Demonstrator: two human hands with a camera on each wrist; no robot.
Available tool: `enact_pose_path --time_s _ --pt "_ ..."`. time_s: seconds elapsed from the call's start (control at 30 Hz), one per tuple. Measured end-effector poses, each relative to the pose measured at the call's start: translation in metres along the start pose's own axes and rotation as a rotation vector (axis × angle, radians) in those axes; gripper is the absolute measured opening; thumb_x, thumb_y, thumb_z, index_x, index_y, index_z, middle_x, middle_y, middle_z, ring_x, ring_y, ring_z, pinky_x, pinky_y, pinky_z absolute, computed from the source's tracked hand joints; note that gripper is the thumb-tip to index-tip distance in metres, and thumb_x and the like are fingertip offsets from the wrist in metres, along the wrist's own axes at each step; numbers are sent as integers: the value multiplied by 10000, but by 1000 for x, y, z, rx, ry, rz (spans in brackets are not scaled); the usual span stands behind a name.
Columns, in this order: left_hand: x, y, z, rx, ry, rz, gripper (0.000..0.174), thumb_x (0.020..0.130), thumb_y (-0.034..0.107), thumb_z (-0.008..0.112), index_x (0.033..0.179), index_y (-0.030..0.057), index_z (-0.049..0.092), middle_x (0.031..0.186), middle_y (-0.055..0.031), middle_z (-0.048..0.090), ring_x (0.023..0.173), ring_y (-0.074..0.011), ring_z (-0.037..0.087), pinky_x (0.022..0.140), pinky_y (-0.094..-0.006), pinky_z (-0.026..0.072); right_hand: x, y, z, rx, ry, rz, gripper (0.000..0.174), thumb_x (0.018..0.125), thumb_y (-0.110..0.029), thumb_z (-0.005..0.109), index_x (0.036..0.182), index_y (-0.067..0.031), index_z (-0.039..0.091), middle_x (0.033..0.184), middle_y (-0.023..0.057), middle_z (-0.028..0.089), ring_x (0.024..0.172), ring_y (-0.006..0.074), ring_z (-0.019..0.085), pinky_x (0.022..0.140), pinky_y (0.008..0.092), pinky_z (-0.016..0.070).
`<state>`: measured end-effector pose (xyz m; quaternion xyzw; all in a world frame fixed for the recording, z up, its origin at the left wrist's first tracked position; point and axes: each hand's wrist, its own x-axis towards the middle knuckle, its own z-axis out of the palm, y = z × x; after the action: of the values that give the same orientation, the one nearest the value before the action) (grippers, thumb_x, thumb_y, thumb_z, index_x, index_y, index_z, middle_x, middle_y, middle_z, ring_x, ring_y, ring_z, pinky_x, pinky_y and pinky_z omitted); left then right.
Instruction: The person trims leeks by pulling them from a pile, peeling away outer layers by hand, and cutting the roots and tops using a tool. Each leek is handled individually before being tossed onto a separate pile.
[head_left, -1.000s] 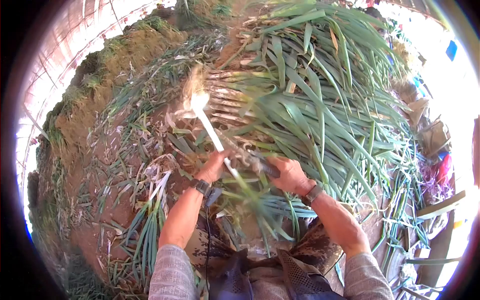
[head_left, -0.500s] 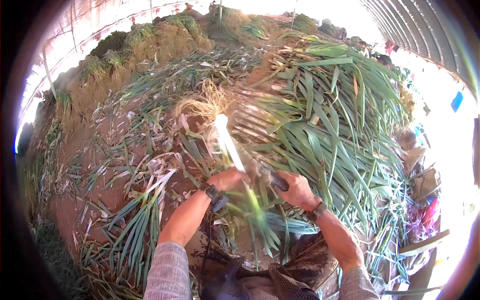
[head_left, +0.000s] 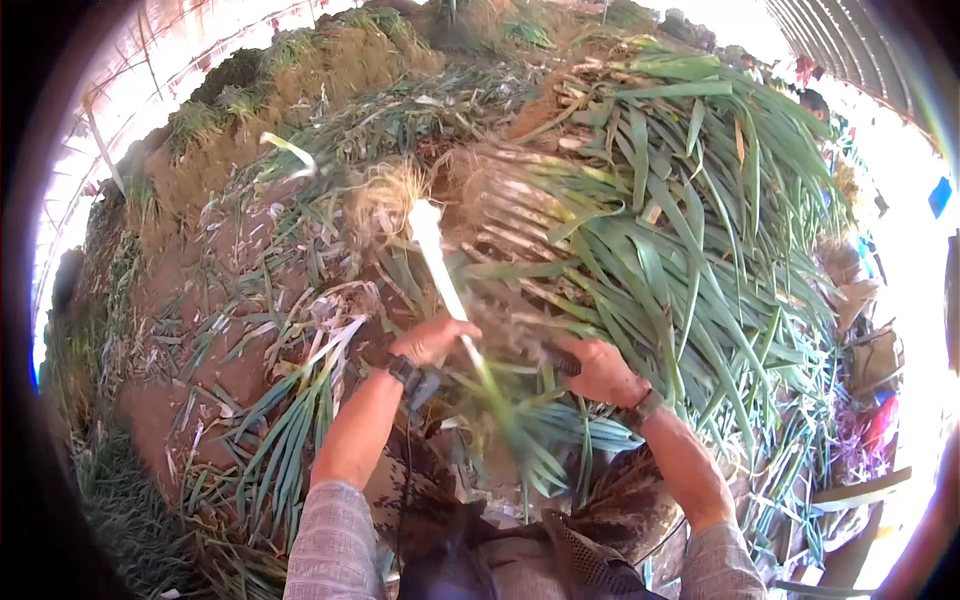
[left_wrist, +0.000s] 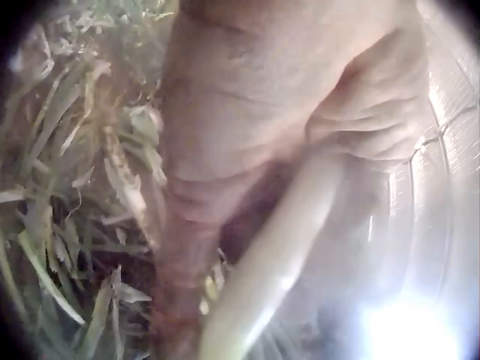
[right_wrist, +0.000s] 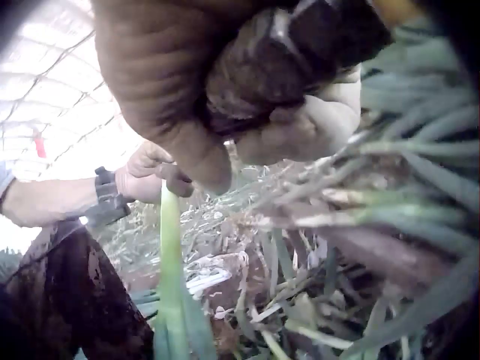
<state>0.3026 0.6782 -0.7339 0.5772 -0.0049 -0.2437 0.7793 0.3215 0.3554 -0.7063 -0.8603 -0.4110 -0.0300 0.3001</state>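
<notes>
In the head view my left hand (head_left: 435,340) grips a leek (head_left: 438,262) by its white stalk, its roots pointing away and its green leaves hanging toward my knees. The same stalk (left_wrist: 277,247) runs out from under the left hand (left_wrist: 285,97) in the left wrist view. To the right, my right hand (head_left: 603,372) holds a dark handle (head_left: 562,360); what is at its far end is blurred. The right wrist view shows the fingers of the right hand (right_wrist: 172,97) curled round this dark, wrapped handle (right_wrist: 259,67). The hands are apart.
A large pile of leeks (head_left: 660,230) lies ahead and to the right. A small bunch (head_left: 300,420) rests on the ground left of my left arm. Scraps and leaves cover the ground, and a wooden plank (head_left: 862,490) is at the right.
The view has shifted, and a pale green-and-white piece now shows at the upper left, above the ground litter. Both hands keep their holds, and the leek's root end has moved slightly left.
</notes>
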Motion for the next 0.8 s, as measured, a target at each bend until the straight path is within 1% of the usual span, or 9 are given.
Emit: enact_pose_path --time_s 0.1,0.23,0.27,0.5,0.57,0.6,0.7,0.73,0.8 --pt "-20 39 3 77 317 115 226 891 235 677 889 16 622 803 -87 651 748 -229 685 621 -400 603 -13 18 7 34 -135 271 348 731 -172 704 1071 -107 678 843 187 682 833 406 647 733 470 526" --pt "-57 88 -43 346 812 360 407 882 457 698 789 69 619 636 -51 630 525 -191 640 453 -296 529 -29 41 11 -55 -244 278 383 726 -215 729 1091 -108 686 824 196 682 802 402 657 724 465 528" --pt "-85 123 -33 372 860 304 348 893 399 708 866 59 638 663 -28 631 538 -156 633 484 -271 499 -30 40 9 -50 -257 283 383 726 -215 729 1091 -108 686 824 196 682 802 402 657 724 465 528" --pt "-189 225 -165 849 1161 268 420 872 458 710 761 61 631 626 -68 645 541 -189 636 545 -317 514 -30 34 -19 89 -287 483 448 724 -235 723 1131 -54 667 887 232 679 868 406 649 787 448 520" --pt "-193 207 -219 1228 1341 322 419 867 395 731 807 -12 652 669 -101 663 609 -242 658 564 -371 505 -35 39 -22 44 -282 494 461 724 -233 719 1143 -49 664 896 237 681 872 403 653 801 443 520" --pt "-197 186 -248 1292 1370 198 402 852 273 734 1019 -75 622 808 -195 685 742 -334 674 640 -438 504 -36 41 -23 -2 -270 503 473 725 -232 714 1156 -44 660 905 242 683 877 401 657 815 439 520" --pt "-185 95 -286 1410 1439 -146 639 789 293 727 1265 -58 485 1094 -353 616 1048 -490 599 877 -526 484 -33 42 -26 -32 -380 533 513 730 -226 710 1206 -46 647 919 247 688 888 383 669 833 426 521" --pt "-165 49 -316 1385 1489 56 549 799 342 727 1115 -75 560 983 -283 665 866 -426 661 738 -477 500 -34 43 -24 -35 -379 537 513 730 -226 710 1206 -46 647 919 247 688 888 383 669 833 426 521" --pt "-120 40 -220 888 1141 -154 406 839 277 662 1065 -54 601 942 -191 673 831 -298 691 634 -443 521 -39 46 -15 43 -300 373 506 731 -215 711 1204 -47 647 899 236 690 867 380 670 822 420 527"
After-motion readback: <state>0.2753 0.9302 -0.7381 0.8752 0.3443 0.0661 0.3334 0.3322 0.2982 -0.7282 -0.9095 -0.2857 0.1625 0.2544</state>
